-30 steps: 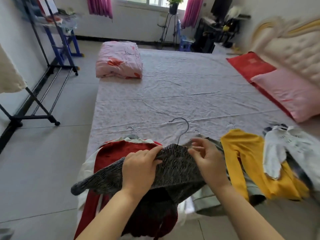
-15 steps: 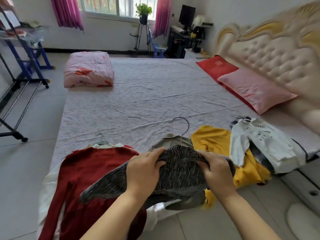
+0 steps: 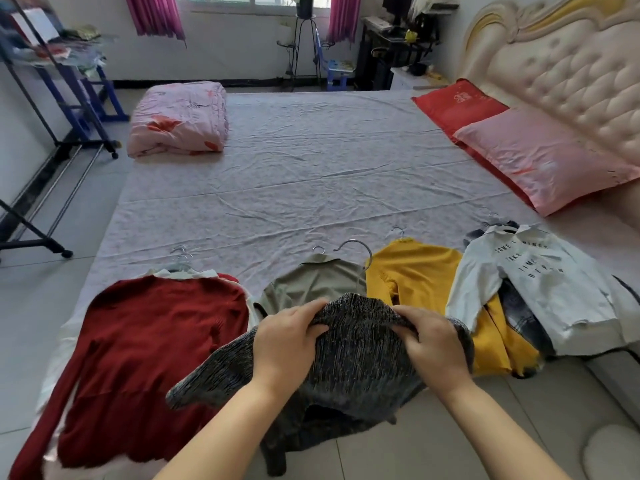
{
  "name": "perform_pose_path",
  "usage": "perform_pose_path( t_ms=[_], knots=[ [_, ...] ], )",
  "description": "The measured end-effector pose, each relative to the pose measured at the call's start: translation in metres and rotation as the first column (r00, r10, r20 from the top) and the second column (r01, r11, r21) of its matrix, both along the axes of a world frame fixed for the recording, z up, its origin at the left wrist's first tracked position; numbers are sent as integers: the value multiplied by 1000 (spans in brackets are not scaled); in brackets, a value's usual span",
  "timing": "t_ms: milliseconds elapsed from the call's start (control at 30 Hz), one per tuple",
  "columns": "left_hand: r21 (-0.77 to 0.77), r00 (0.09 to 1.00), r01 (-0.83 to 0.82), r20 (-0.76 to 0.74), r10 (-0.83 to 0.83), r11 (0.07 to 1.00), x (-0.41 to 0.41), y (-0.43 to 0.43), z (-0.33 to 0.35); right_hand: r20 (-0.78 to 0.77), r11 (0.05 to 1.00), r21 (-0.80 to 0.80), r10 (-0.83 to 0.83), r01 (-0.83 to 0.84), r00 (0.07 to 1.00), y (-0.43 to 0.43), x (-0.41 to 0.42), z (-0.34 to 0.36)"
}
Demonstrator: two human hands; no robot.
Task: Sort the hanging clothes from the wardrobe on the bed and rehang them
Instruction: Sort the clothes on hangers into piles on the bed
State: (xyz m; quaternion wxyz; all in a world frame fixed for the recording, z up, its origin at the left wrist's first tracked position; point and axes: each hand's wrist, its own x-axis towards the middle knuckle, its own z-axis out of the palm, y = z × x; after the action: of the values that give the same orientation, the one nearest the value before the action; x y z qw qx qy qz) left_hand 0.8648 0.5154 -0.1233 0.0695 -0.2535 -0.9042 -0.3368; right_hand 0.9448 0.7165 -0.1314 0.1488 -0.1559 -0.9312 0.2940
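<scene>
Both hands hold a dark grey marled sweater (image 3: 360, 358) at the near edge of the bed (image 3: 311, 188). The left hand (image 3: 287, 344) is clamped on the knit at its left shoulder, fingers curled over the top fold, and the right hand (image 3: 433, 344) is clamped on the right shoulder in the same way. The grip of each hand is closed on the fabric, and the sweater's body droops past the bed edge toward the tiled floor (image 3: 415, 455).

Compared with the picture half a second before, the hands sit slightly further apart on the sweater, and the olive shirt (image 3: 311, 282) behind it shows much more of its collar and front. The big metal hanger hook (image 3: 356, 247) rises behind the sweater, above the olive shirt's right shoulder, much as it did before. The view has also swung a little, so the red sweater (image 3: 152, 348), left of the grey sweater, now lies fully in sight with white cloth under it.

Right of the grey sweater lies the yellow top (image 3: 415, 271), and beyond that the white printed shirt (image 3: 533, 282) over a dark plaid garment (image 3: 519, 313). Far behind the grey sweater, at the bed's far left corner, rests the folded pink quilt (image 3: 180, 119). The pink pillow (image 3: 540, 157) lies on a red pillow (image 3: 457, 102) off to the right, by the headboard.
</scene>
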Motion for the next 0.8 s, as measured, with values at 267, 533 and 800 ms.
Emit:
perform_pose_path(
  t_ms=[267,533,800],
  knots=[
    [-11,995,-19,101,20,1000,-57,33,-36,130,1000,-29,3,1,992,37,-62,-31],
    [-37,983,36,183,-29,999,-147,67,-71,258,997,-68,-11,30,966,71,-151,-62],
    [-86,962,14,273,10,996,-215,89,-110,374,995,-104,36,3,927,99,-225,-101]
  ],
)
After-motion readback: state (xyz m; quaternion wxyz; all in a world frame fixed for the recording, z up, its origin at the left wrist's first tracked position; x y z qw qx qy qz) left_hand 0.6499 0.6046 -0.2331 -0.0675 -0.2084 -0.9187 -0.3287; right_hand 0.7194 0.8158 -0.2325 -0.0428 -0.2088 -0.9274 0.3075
